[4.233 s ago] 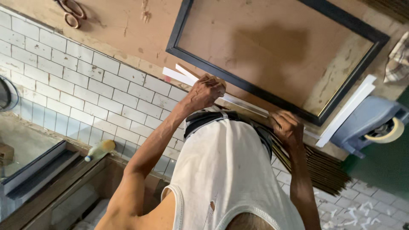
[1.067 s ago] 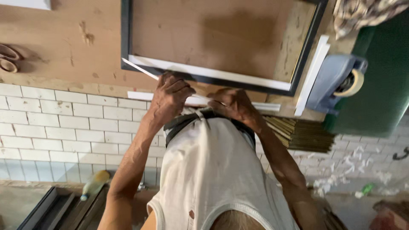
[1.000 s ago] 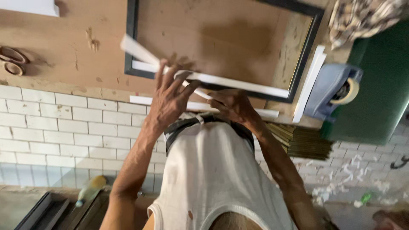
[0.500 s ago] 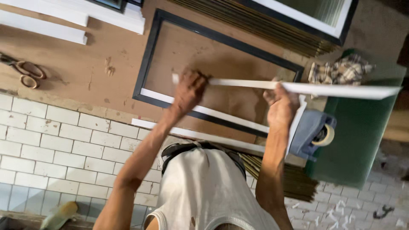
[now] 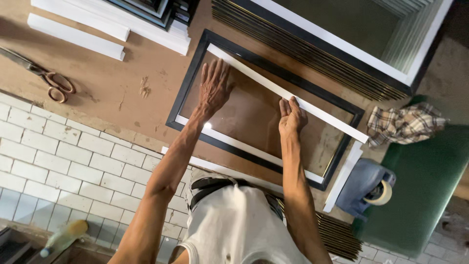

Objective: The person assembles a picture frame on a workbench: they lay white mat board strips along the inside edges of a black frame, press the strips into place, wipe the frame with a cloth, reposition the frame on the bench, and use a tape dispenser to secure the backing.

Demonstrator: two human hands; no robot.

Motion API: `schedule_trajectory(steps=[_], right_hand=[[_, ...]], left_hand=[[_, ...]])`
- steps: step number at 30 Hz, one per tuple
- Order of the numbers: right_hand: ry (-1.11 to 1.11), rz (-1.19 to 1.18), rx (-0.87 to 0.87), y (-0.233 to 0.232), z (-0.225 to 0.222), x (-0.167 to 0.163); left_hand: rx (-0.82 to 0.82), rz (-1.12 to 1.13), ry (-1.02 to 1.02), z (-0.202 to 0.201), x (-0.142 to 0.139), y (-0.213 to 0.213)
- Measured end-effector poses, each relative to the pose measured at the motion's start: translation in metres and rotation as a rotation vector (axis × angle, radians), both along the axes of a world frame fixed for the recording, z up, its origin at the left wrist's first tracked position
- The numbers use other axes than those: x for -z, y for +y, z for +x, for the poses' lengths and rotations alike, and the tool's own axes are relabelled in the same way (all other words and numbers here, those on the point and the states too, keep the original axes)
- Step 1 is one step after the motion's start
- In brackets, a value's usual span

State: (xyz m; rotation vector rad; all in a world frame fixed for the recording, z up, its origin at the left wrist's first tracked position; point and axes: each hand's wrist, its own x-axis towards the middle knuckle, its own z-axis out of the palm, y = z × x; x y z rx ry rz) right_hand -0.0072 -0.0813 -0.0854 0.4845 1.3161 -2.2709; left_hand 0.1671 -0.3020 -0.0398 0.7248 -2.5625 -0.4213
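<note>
I see a long white strip (image 5: 293, 98) lying slantwise across the black picture frame (image 5: 188, 93) on the brown worktop (image 5: 122, 93), running from the frame's far-left corner out past its right side. My right hand (image 5: 292, 117) grips the strip about midway, fingers curled over its near edge and closed on it. My left hand (image 5: 215, 87) lies flat and open, fingers spread, on the panel inside the frame just near the strip's left end; whether its fingertips touch the strip I cannot tell. A second white strip (image 5: 244, 146) lies along the near inner edge of the frame, and a third (image 5: 343, 176) leans beside its right side.

To the right, a checked cloth (image 5: 403, 124) sits at the far edge of a green surface (image 5: 425, 186), with a blue tape dispenser (image 5: 366, 188) just near the frame's right corner. Far of the frame, a stack of frames (image 5: 317, 49) leans at an angle. To the far left lie white mouldings (image 5: 78, 36) and scissors (image 5: 49, 78). A white-tiled ledge (image 5: 63, 161) runs along the near side.
</note>
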Motion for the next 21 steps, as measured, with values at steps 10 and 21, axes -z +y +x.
schedule_trajectory(steps=[10, 21], right_hand=[[-0.061, 0.138, -0.393, 0.02, -0.041, 0.006], [1.203, 1.457, -0.505, 0.172, -0.066, -0.009]], left_hand=[[-0.026, -0.056, 0.017, -0.019, 0.012, -0.036], [-0.115, 0.095, -0.203, -0.032, 0.03, -0.008]])
